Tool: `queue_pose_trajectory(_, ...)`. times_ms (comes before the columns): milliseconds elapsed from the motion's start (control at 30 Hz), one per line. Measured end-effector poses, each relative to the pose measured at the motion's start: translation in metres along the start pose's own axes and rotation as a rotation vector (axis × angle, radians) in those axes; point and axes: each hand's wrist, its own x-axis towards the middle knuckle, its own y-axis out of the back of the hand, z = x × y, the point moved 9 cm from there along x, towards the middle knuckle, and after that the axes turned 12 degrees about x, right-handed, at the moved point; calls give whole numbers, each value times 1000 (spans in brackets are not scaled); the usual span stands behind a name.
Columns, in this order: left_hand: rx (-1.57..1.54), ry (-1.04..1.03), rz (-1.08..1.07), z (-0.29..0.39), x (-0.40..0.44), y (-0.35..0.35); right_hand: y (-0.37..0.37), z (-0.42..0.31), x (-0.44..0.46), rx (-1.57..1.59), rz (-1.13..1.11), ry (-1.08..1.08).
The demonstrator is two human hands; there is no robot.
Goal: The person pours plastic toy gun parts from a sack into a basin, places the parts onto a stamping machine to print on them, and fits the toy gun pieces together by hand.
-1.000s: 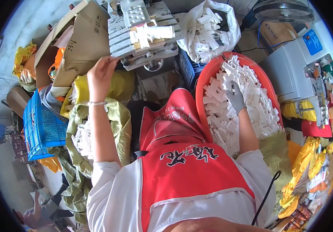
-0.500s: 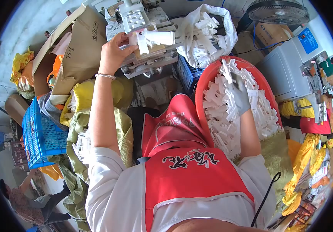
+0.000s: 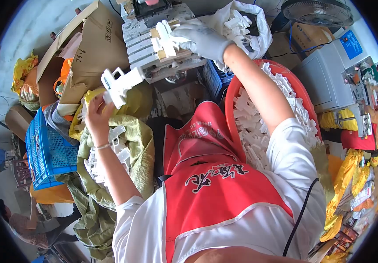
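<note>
My left hand [image 3: 97, 117], bare and with a bracelet at the wrist, is closed at the fingertips on a white plastic part [image 3: 122, 85]. This part has a square frame at one end and a tube at the other, and hangs in the air above the green woven sack [image 3: 143, 153]. My right hand [image 3: 201, 39], in a grey glove, closes on another white plastic part [image 3: 167, 38], which rests at the front of the metal machine [image 3: 141, 48]. The glove partly hides that part's right end.
A red tub [image 3: 231, 103] heaped with white parts stands to my right. Behind it are a white bag [image 3: 263, 33] and a fan [image 3: 316, 12]. A cardboard box [image 3: 96, 52] and a blue crate [image 3: 50, 151] stand left. Another person [image 3: 35, 225] is far left.
My left hand has moved off the machine, down and left, with a white part. My right hand has gone from the red tub up to the machine, bringing another white part.
</note>
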Motion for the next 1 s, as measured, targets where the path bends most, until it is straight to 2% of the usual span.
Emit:
queue_pose_trajectory(67, -46, 39, 26, -17, -14, 12, -8, -4, 3, -167, -168, 10)
queue_pose_trajectory(100, -19, 49, 39, -19, -21, 18, -4, -8, 5, -101, -205, 28)
queue_pose_trajectory(133, 9, 57, 39, -22, -27, 21, 8, -18, -2, -178, -88, 166)
queue_pose_trajectory(200, 212, 63, 97, -46, -35, 39, 16, 12, -34, 541, -53, -372)
queue_pose_trajectory(233, 351, 108, 110, -63, -43, 50, 63, -24, -46, 44, 208, -42)
queue_pose_trajectory(267, 333, 71, 75, -61, -53, 57, 70, -8, -72, -62, 222, -171)
queue_pose_trajectory(300, 386, 103, 98, -60, -68, 67, 63, 24, -109, 97, 130, -333)
queue_pose_trajectory(333, 299, 106, 103, -89, -77, 85, 54, 56, -152, 259, 51, -479)
queue_pose_trajectory(367, 175, 214, 124, -96, -93, 97, 50, 82, -204, 327, 104, -667)
queue_pose_trajectory(400, 216, 192, 99, -110, -101, 115, 40, 90, -243, 124, -180, -970)
queue_pose_trajectory(433, 50, 276, 225, -136, -116, 136, 41, 91, -279, -36, -127, -817)
queue_pose_trajectory(467, 454, 145, 143, -139, -117, 155, 30, 94, -311, -9, -164, -905)
queue_pose_trajectory(533, 313, 203, 264, -167, -135, 183, -10, 111, -381, -109, -441, -1064)
queue_pose_trajectory(567, 316, 203, 263, -163, -135, 178, -36, 115, -402, -29, -620, -1116)
queue_pose_trajectory(667, 520, 228, 293, -151, -131, 163, -75, 130, -433, -148, -542, -1160)
queue_pose_trajectory(700, 274, 209, 181, -155, -124, 143, -89, 134, -438, -141, -542, -1148)
queue_pose_trajectory(733, 28, 186, 67, -154, -115, 121, -93, 140, -444, -280, -521, -1184)
queue_pose_trajectory(767, 214, 205, 9, -127, -109, 99, -90, 145, -445, -422, -496, -1218)
queue_pose_trajectory(800, 400, 222, -52, -91, -106, 75, -91, 146, -442, -416, -490, -1214)
queue_pose_trajectory(867, 440, 211, -94, -62, -102, 53, -94, 146, -442, -381, -624, -1241)
queue_pose_trajectory(1000, 386, 231, -88, -76, -100, 56, -37, 126, -408, -181, -570, -1258)
